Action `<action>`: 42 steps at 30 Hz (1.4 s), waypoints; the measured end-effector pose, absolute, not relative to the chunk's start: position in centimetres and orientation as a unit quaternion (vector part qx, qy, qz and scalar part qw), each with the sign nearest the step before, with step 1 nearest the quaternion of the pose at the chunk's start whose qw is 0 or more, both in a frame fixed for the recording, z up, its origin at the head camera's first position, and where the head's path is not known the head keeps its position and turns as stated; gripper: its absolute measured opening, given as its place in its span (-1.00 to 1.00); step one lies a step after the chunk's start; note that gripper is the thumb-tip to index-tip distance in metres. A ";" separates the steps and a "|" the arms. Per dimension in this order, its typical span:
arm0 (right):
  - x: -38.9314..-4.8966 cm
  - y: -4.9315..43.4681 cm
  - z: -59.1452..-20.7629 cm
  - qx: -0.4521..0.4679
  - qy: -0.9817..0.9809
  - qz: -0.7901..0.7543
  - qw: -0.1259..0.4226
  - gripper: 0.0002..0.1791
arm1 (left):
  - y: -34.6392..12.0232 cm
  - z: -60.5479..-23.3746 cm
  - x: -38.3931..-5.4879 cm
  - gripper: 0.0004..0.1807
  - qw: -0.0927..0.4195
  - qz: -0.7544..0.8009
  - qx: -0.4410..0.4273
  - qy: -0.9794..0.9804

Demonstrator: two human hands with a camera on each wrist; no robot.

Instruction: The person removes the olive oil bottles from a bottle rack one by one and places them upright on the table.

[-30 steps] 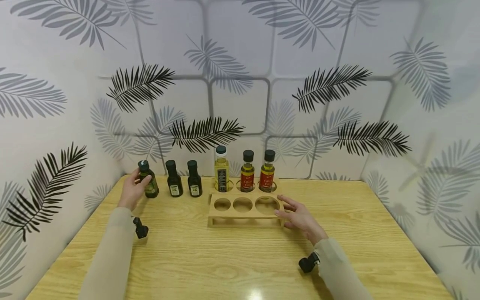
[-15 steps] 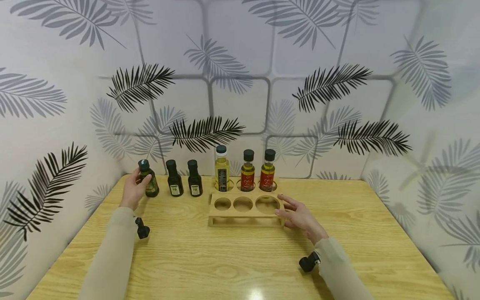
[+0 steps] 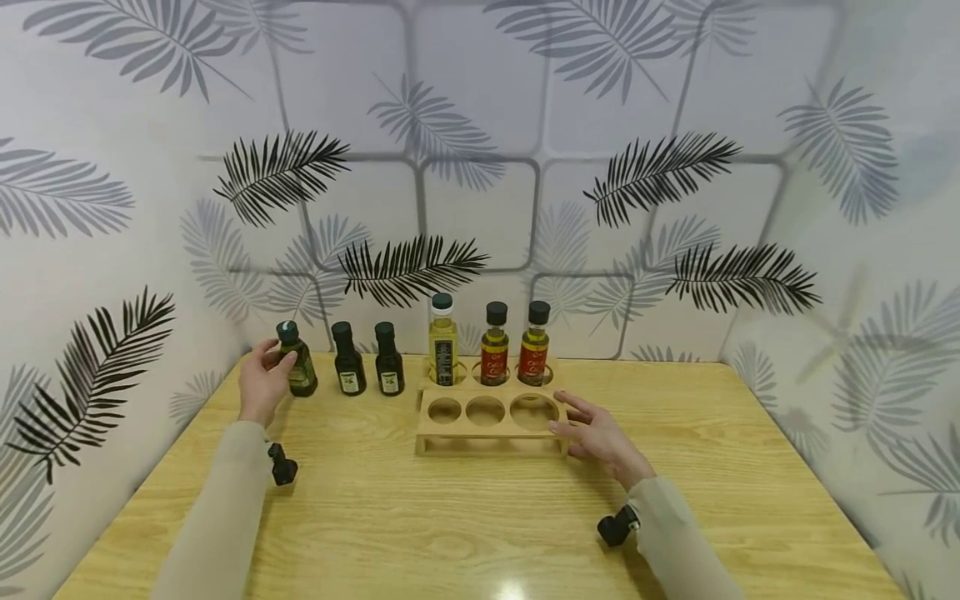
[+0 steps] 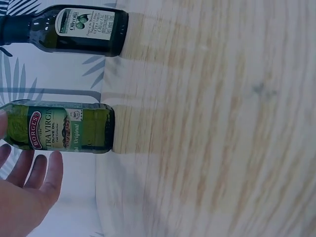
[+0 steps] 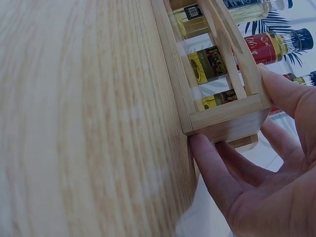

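At the table's back left, a green olive oil bottle (image 3: pixel 302 377) stands upright. My left hand (image 3: pixel 262 387) is beside it, thumb at the upper part; in the left wrist view the fingers (image 4: pixel 52 173) are fairly straight and spread along the bottle's side. A two-tier wooden bottle rack (image 3: pixel 491 427) sits mid-table, its front row of three round holes without bottles. My right hand (image 3: pixel 603 437) holds the rack's right end, thumb at the top edge and fingers against the end panel. Behind, a pale yellow oil bottle (image 3: pixel 443 350) and two red-labelled bottles (image 3: pixel 494 358) fill the back row.
Two dark small-labelled bottles (image 3: pixel 348 367) stand between the green bottle and the rack. A leaf-patterned backdrop (image 3: pixel 480 208) rises behind and beside the wooden table (image 3: pixel 420 525).
My left hand has drawn slightly left, its thumb covering less of the green bottle. The bottle, the rack and my right hand stay in place.
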State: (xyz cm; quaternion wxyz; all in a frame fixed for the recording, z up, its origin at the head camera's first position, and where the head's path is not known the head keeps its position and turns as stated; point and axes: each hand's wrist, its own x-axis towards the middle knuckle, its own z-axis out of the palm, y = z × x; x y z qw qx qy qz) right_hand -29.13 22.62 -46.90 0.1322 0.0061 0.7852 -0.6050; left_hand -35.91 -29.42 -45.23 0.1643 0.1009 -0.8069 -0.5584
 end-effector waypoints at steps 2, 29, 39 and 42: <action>-29.2 22.6 -47.0 0.007 0.784 -0.607 0.131 -0.25 | -29.4 -45.2 -35.8 -0.38 0.189 -0.560 0.116 -0.798; -29.1 22.7 -46.8 0.007 0.788 -0.603 0.127 -0.25 | -23.9 -45.0 -34.3 -0.68 0.181 -0.644 0.101 -0.737; -29.1 22.7 -47.1 0.005 0.787 -0.605 0.121 -0.25 | -20.7 -45.7 -34.7 -0.67 0.149 -0.629 0.063 -0.761; -29.2 22.6 -47.1 0.006 0.787 -0.606 0.118 -0.25 | -19.9 -45.8 -34.8 -0.66 0.135 -0.628 0.049 -0.765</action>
